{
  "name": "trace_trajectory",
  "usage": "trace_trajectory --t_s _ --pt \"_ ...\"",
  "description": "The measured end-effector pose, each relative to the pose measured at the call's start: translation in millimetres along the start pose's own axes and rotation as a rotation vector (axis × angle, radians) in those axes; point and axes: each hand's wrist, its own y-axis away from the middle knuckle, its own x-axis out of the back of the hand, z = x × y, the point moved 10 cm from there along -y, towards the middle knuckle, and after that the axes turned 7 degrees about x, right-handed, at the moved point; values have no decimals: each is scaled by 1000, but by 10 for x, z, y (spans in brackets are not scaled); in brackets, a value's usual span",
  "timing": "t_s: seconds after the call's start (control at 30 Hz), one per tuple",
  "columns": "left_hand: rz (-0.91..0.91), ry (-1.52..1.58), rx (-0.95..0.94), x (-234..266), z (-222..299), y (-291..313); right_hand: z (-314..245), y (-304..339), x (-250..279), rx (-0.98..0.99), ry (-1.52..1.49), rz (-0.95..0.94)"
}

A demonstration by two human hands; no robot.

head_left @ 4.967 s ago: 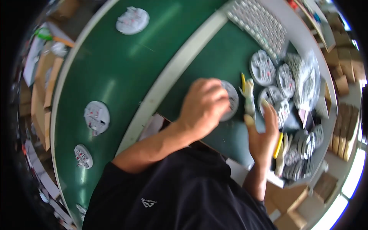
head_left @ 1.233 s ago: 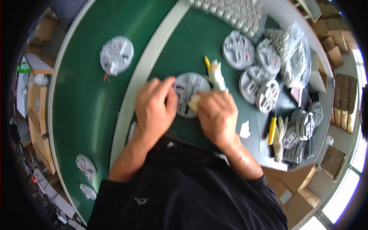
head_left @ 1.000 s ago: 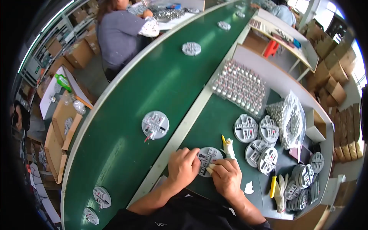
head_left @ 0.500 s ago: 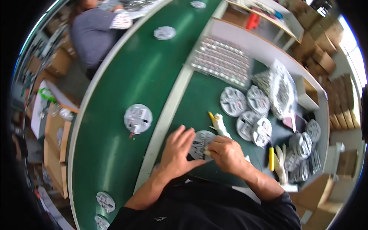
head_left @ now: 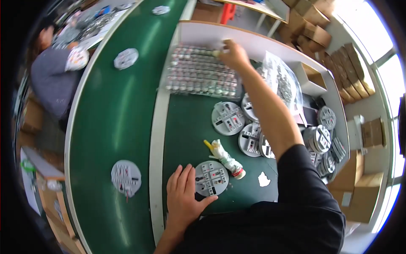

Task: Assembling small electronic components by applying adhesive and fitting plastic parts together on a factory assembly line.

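Observation:
A round grey disc (head_left: 211,178) with raised slots and small black and red parts lies on the green bench in front of me. My left hand (head_left: 184,192) is open beside it, fingers stretched out along its left side and thumb at its lower edge. My right hand (head_left: 234,55) is stretched far forward over the back right of a clear tray (head_left: 203,89) holding rows of small silvery parts. Its fingers are bent together, with pale yellowish tips; blur hides what they hold. Just behind the disc lies a white-wrapped tool (head_left: 226,157) with a yellow tip.
More discs (head_left: 228,118) sit behind, with stacked ones (head_left: 317,139) at right. A bag of small metal parts (head_left: 281,80) lies near an open white box (head_left: 311,78). Left of a pale divider (head_left: 158,135), a green belt (head_left: 101,139) carries spaced discs. A person (head_left: 50,80) sits beyond it.
My right hand has left the disc and reached forward to the tray of small parts. My left hand stays beside the disc. The view has shifted, and the discs on the belt have moved.

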Motion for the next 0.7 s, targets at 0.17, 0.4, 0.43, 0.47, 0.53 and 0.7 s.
trace_trajectory --t_s 0.17,0.4,0.43,0.47,0.53,0.7 --pt "-25 -38 6 -10 -23 5 80 -129 -248 -112 -78 65" --pt "-50 -75 57 -43 26 -1 -1000 1218 492 297 -308 -24" --pt "-52 -87 81 -52 23 18 -1273 1723 678 392 -288 -151" --pt "-65 -98 101 -76 -24 64 -1495 2266 894 516 -484 -89" --pt "61 -100 50 6 -72 98 -1523 3107 948 424 -543 -385" --pt "59 -4 -9 -65 63 -94 -1006 4223 1111 229 -363 -282"
